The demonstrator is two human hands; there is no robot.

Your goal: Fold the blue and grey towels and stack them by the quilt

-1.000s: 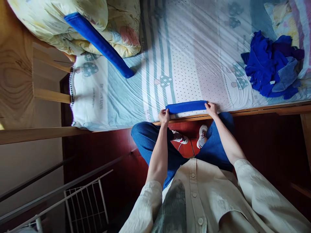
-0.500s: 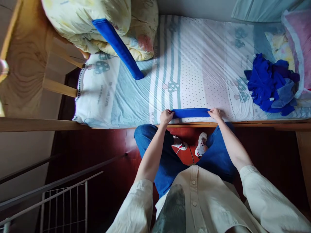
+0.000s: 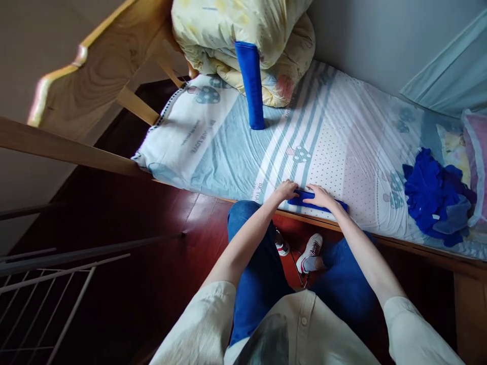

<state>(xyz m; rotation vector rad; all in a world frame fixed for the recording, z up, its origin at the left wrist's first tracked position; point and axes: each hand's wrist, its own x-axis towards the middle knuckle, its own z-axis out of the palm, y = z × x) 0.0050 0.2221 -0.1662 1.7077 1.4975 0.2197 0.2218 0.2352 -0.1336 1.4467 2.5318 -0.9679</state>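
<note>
A narrow folded strip of blue cloth (image 3: pixel 338 206) lies along the front edge of the bed. My right hand (image 3: pixel 320 196) rests across its middle, thumb and fingers apart, holding nothing. Beside it, my left hand (image 3: pixel 286 190) touches the strip near its left end, with the fingers reaching over the sheet and the thumb a little away from them. A second long blue folded strip (image 3: pixel 251 86) leans from the yellow bundled quilt (image 3: pixel 228 30) down onto the sheet.
A crumpled heap of blue cloth (image 3: pixel 433 197) lies at the right of the bed by a pink pillow (image 3: pixel 480 167). The printed sheet (image 3: pixel 365 137) covers the bed. A wooden headboard (image 3: pixel 110 66) stands at left, with a metal rack (image 3: pixel 68 309) below it.
My hands have let go of the strip's two ends. My right hand has slid left to its middle, close to my left hand. The view has turned, tilting the bed.
</note>
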